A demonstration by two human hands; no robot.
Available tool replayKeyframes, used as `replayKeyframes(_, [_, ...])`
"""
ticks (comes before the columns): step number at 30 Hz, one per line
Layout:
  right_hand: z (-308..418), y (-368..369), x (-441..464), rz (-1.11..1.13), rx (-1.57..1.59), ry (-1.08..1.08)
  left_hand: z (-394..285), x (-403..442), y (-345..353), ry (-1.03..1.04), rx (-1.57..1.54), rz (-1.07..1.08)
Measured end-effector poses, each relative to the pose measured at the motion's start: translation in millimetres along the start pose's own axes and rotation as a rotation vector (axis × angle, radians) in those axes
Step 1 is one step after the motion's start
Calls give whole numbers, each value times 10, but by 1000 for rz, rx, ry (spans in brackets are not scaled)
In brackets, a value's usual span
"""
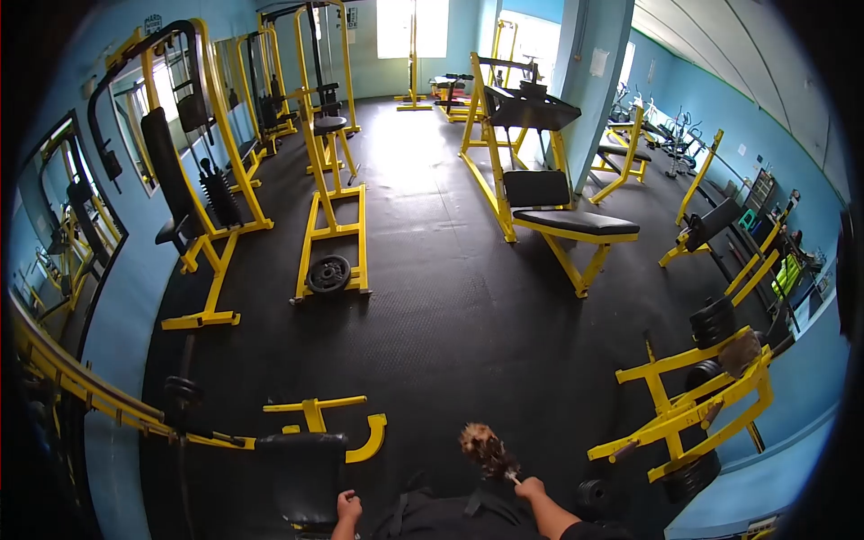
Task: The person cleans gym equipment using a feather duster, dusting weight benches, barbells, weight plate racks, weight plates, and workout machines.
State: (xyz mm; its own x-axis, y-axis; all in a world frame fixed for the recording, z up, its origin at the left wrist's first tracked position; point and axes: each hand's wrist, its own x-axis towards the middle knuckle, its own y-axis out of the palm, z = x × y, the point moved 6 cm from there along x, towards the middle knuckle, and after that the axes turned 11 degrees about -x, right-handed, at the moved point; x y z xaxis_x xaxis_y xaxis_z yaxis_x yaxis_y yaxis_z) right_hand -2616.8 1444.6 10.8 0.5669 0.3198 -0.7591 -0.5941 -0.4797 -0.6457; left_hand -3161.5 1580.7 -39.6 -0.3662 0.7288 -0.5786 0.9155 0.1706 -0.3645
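At the bottom of the head view, my right hand is closed round the thin handle of a brown feather duster. The duster's fluffy head points up and to the left, over the black floor. My left hand is beside a black padded bench, with its fingers curled in and nothing visible in them. Whether that hand touches the bench I cannot tell.
A yellow plate-loaded frame stands at the right. Ahead are a bench machine with a black seat and a yellow stand holding a weight plate. A tall machine and a mirror are at the left.
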Motion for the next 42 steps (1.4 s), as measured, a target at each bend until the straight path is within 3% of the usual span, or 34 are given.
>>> replayKeyframes(4, [712,-693,44,-180,200,-142,-1175,535,411,218,-4,117])
replayKeyframes(9, [1262,-1104,427,-208,366,-128,-2230,1224,1096,182,-110,244])
replayKeyframes(13, [1581,-1382,1035,-162,373,-107,-2635,1612,1588,214,4,190])
replayKeyframes(14, [1674,-1471,1216,-120,342,-102,-2637,1760,1665,370,94,134])
replayKeyframes(17, [1865,-1706,1972,-80,269,-58,-2880,1717,1815,121,212,177])
replayKeyframes(18, [1860,-1804,2141,-56,199,-4,-2834,1825,1842,158,265,180])
replayKeyframes(20, [2028,-2385,2348,-44,194,-8,-2970,1931,1934,119,396,222])
replayKeyframes(21, [2122,-2626,2465,-71,190,-27,-2997,2080,1948,67,318,273])
replayKeyframes(22, [2237,-2909,2596,-102,184,-31,-3227,2025,2101,141,388,237])
replayKeyframes(24, [2467,-3437,2827,-128,204,-105,-3529,2168,2250,-10,176,224])
replayKeyframes(25, [2601,-3663,2990,-246,178,-173,-3745,2205,2327,40,215,211])
replayKeyframes(26, [2742,-3977,2982,-110,163,-122,-3969,2267,2459,94,243,200])
replayKeyframes(27, [2893,-4194,3040,-106,168,-145,-4178,2404,2583,248,324,173])
replayKeyframes(28, [3040,-4397,3116,-103,171,-169,-4277,2582,2708,251,357,176])
replayKeyframes(32, [3637,-5212,3130,-262,-68,-289,-4929,3111,3532,285,459,315])
replayKeyframes(34, [3834,-5397,3243,-282,46,-257,-5292,3548,4031,317,440,395])
replayKeyframes(36, [3964,-5545,3303,-248,134,-165,-5534,4154,4497,208,394,382])
replayKeyframes(38, [4034,-5736,3427,-173,152,-108,-6198,4316,5070,167,567,383])
replayKeyframes(40, [4052,-5960,3655,-139,219,-68,-6896,4404,5681,336,538,541])
replayKeyframes(42, [3963,-6258,3838,-258,309,-62,-7492,4678,6310,609,547,640])
